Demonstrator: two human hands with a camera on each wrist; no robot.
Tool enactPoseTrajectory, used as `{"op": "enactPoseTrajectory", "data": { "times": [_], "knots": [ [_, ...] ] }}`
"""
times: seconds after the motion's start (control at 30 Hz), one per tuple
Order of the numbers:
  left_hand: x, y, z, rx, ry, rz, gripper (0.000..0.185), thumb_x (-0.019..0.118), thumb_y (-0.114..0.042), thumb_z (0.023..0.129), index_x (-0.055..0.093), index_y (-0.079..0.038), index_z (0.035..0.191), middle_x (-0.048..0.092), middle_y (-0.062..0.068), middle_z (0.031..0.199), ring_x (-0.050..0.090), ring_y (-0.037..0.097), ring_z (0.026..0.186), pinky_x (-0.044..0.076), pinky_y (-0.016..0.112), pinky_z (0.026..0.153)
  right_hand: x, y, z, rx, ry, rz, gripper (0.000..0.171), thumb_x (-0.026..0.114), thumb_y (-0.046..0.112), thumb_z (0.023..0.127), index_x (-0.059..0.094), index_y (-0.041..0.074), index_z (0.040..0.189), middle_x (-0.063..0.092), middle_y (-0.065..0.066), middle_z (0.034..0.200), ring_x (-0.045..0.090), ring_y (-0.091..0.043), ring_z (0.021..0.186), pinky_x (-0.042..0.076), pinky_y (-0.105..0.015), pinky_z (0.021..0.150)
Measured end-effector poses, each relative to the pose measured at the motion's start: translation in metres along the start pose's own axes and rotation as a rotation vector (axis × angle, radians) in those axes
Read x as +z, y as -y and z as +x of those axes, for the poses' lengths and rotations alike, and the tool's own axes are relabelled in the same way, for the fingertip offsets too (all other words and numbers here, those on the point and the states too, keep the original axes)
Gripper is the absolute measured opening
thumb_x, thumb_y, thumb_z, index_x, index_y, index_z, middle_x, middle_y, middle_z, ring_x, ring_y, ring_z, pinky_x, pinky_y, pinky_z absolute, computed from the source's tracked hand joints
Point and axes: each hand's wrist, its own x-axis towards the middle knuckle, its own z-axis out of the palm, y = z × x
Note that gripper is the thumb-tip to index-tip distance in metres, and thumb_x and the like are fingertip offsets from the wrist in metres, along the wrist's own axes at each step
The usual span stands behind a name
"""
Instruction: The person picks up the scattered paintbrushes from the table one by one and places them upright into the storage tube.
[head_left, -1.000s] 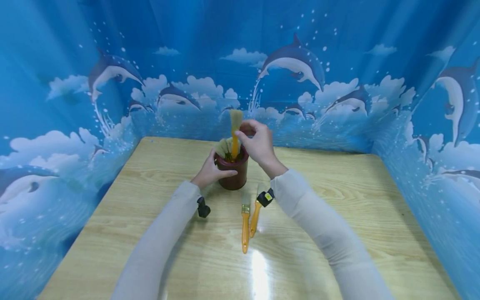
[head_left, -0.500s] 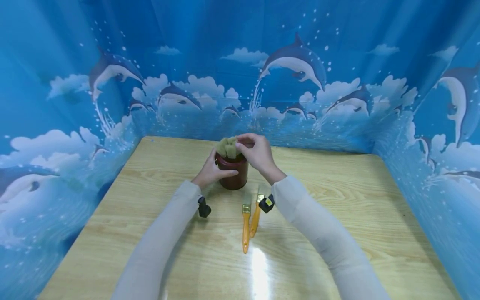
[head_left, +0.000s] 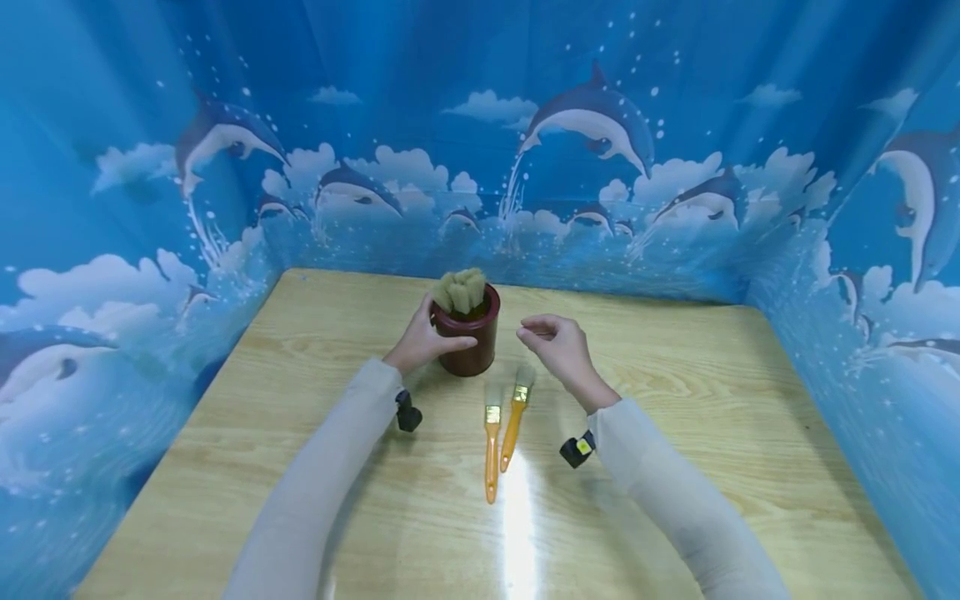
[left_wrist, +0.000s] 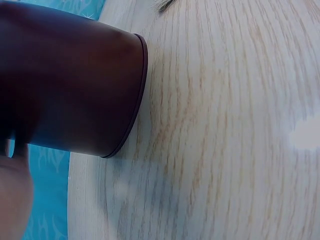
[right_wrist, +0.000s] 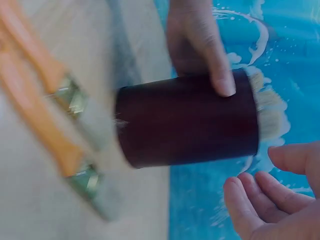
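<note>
A dark red cylindrical brush pot (head_left: 472, 354) stands upright on the table, with several paintbrushes (head_left: 461, 292) in it, bristles up. My left hand (head_left: 420, 340) grips the pot from its left side, thumb across the front. To the right of the pot, apart from it, my right hand (head_left: 561, 348) hovers with fingers loosely bent and nothing between them. Two flat paintbrushes with orange handles, a left one (head_left: 491, 458) and a right one (head_left: 513, 425), lie in front of the pot, bristles pointing towards it. In the left wrist view the pot wall (left_wrist: 75, 80) hides most of the left hand.
The light wooden table (head_left: 675, 400) ends at a blue curtain (head_left: 420, 233) printed with dolphins, which also runs along both sides. A bright reflection lies on the tabletop near the front.
My right hand lowered a paintbrush, bristles up, into the pot and let go. It then moved right and towards me. The left hand stayed on the pot.
</note>
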Motion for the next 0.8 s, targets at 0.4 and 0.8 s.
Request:
{"op": "enactPoseTrajectory", "data": {
  "times": [0.4, 0.8],
  "knots": [
    [-0.002, 0.000, 0.001, -0.015, 0.014, -0.005, 0.114, 0.086, -0.041, 0.069, 0.011, -0.030, 0.154, 0.022, 0.002, 0.156, 0.025, 0.025, 0.142, 0.028, 0.051, 0.112, 0.006, -0.052, -0.022, 0.201, 0.021, -0.066, 0.037, 0.063, 0.023, 0.093, 0.062, 0.002, 0.123, 0.065, -0.012, 0.112, 0.063, -0.028, 0.101, 0.053, -0.038, 0.085],
    [-0.002, -0.001, -0.001, -0.036, 0.016, -0.005, 0.113, 0.086, -0.041, 0.069, 0.011, -0.029, 0.154, 0.023, 0.002, 0.156, 0.025, 0.026, 0.142, 0.029, 0.051, 0.112, 0.030, -0.072, -0.032, 0.186, -0.012, -0.164, 0.035, 0.073, 0.018, 0.084, 0.067, -0.002, 0.112, 0.068, -0.009, 0.095, 0.062, -0.018, 0.082, 0.053, -0.029, 0.071]
  ]
}}
